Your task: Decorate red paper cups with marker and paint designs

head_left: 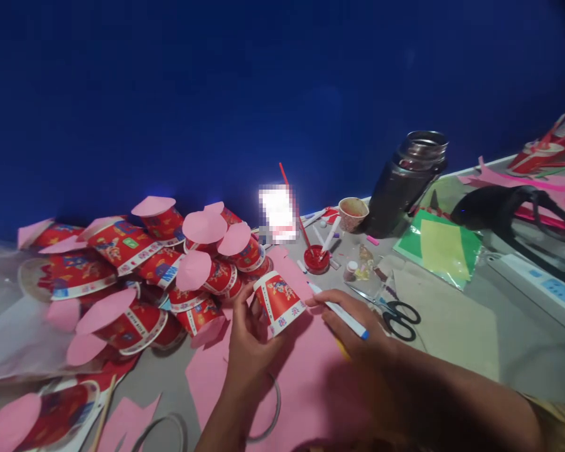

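In the head view my left hand (247, 329) is closed round a red printed paper cup (279, 295) with a white, flower-patterned band. The cup lies tilted above pink paper (306, 383). My right hand (358, 320) grips a white marker (343, 317) with a blue end, its other end pointing toward the cup. A bit of something yellow shows under the right hand. Heaped to the left are several similar red cups (144, 320), many with pink paper discs on their ends. Beneath my left wrist is a thin grey ring (277, 408), partly hidden.
Black-handled scissors (400, 320) lie right of my right hand. Behind stand a red dish (317, 260) with a brush, a small stained cup (353, 210) and a dark flask (405, 182). Farther right are green paper in plastic (407, 242) and a white power strip (541, 289).
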Demonstrator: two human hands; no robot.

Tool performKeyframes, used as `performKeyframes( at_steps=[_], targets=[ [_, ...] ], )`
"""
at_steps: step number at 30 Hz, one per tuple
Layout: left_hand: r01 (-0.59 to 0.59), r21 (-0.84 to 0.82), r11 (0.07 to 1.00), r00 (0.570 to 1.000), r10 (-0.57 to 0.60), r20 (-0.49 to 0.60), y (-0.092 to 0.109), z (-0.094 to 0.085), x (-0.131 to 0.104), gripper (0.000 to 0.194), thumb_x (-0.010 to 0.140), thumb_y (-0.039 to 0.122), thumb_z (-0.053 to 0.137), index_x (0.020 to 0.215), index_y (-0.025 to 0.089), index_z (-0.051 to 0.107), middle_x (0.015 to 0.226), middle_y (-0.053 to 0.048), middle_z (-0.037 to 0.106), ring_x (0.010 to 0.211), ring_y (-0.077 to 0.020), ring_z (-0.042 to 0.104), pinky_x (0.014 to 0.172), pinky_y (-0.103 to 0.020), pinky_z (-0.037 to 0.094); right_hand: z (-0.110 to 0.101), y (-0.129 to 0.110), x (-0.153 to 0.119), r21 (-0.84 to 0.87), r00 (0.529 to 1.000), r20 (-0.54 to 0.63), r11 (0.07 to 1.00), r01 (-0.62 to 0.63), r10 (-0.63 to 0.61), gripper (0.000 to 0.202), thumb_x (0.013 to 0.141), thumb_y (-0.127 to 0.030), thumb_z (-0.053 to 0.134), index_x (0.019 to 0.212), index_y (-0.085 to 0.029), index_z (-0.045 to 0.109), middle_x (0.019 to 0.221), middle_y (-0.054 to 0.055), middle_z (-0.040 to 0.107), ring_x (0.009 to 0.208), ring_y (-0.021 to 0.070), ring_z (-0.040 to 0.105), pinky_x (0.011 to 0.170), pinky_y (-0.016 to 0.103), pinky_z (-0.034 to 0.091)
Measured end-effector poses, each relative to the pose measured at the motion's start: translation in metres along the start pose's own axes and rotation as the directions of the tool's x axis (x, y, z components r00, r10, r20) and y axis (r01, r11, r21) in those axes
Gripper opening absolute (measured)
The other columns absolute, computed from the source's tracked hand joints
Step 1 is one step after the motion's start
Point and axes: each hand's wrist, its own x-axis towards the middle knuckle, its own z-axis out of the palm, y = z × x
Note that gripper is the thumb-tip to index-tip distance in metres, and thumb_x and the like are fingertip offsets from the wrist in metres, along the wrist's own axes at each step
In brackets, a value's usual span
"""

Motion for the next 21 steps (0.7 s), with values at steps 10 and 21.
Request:
performKeyframes(
  at_steps=[10, 21],
  targets=[
    [0.078, -0.011, 0.997, 0.996, -0.079, -0.047, -0.002, 0.014, -0.011, 0.091, 0.063, 0.039, 0.101, 0.143, 0.029, 0.057, 0.144, -0.012, 0.065, 0.134, -0.0347, 0.068, 0.112, -0.047, 0.060, -0.008, 0.024, -0.002, -0.130, 0.992, 0.124, 0.991, -0.012, 0.029, 0.019, 0.107, -0.033, 0.059, 0.116, -0.025, 0.074, 0.102, 0.009, 0.084, 0.091, 0.0257, 0.080, 0.081, 0.037, 0.064],
    [0.220, -0.249, 0.943, 0.975, -0.215, 0.046, -0.004, 0.009, -0.015, 0.106, 0.052, 0.037, 0.107, 0.143, 0.030, 0.054, 0.142, -0.012, 0.067, 0.122, -0.0360, 0.074, 0.092, -0.042, 0.067, -0.009, 0.029, -0.009, 0.119, 0.969, 0.208, 0.979, -0.163, 0.136, 0.079, 0.084, -0.056, 0.091, 0.150, -0.027, 0.060, 0.146, 0.017, 0.071, 0.120, 0.0340, 0.076, 0.101, 0.047, 0.064]
  ],
)
